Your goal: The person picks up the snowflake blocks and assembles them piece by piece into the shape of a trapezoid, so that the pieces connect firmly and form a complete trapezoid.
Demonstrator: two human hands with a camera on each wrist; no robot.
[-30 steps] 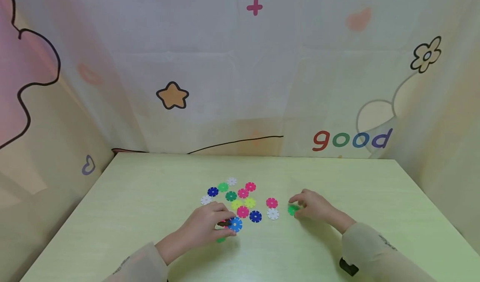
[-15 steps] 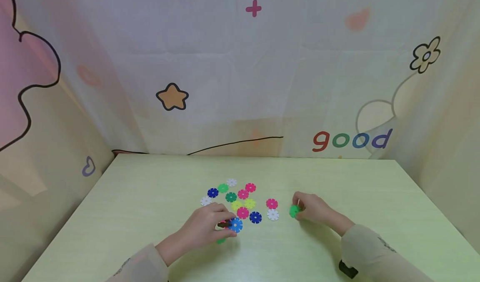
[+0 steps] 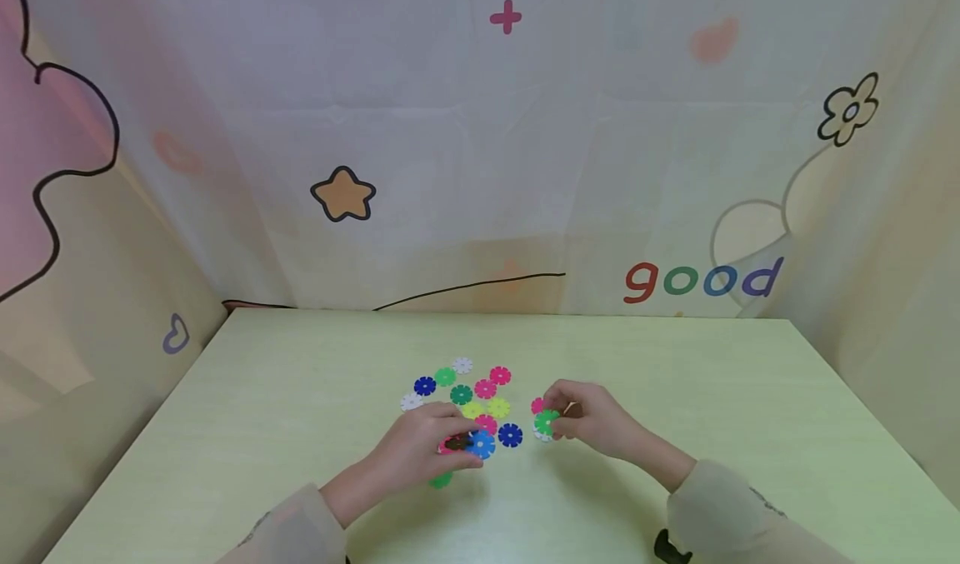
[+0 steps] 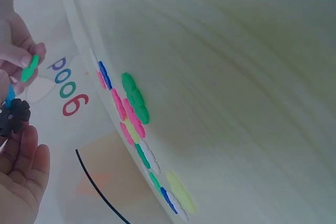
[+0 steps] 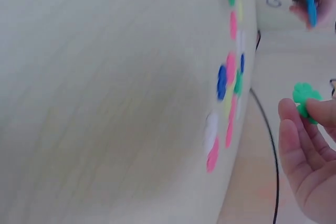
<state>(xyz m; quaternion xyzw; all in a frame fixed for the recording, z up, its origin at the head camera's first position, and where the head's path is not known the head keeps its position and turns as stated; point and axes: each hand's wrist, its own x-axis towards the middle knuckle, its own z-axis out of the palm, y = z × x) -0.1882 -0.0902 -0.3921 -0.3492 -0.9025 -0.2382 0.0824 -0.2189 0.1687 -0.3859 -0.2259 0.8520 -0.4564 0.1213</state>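
Observation:
My left hand point(image 3: 412, 451) holds a blue notched disc point(image 3: 482, 445) together with a black notched disc point(image 3: 457, 441), just above the table. In the left wrist view the black disc point(image 4: 14, 118) overlaps the blue one at an angle, and they look joined. Between thumb and fingers, my right hand point(image 3: 596, 414) pinches a bright green notched disc point(image 3: 547, 421). From the head, this green disc partly covers a white disc point(image 3: 542, 434) and sits beside a pink disc point(image 3: 537, 406). The right wrist view shows the green disc point(image 5: 305, 94) lifted off the table.
Several loose notched discs lie flat in the middle of the table point(image 3: 675, 364), among them a dark blue disc point(image 3: 511, 436), a yellow disc point(image 3: 498, 408) and a dark green disc point(image 3: 461, 395). A printed curtain point(image 3: 420, 131) stands behind the table.
My right hand has picked the green disc up from the table and carried it left, towards the other hand. My left hand has shifted slightly right with the blue and black discs.

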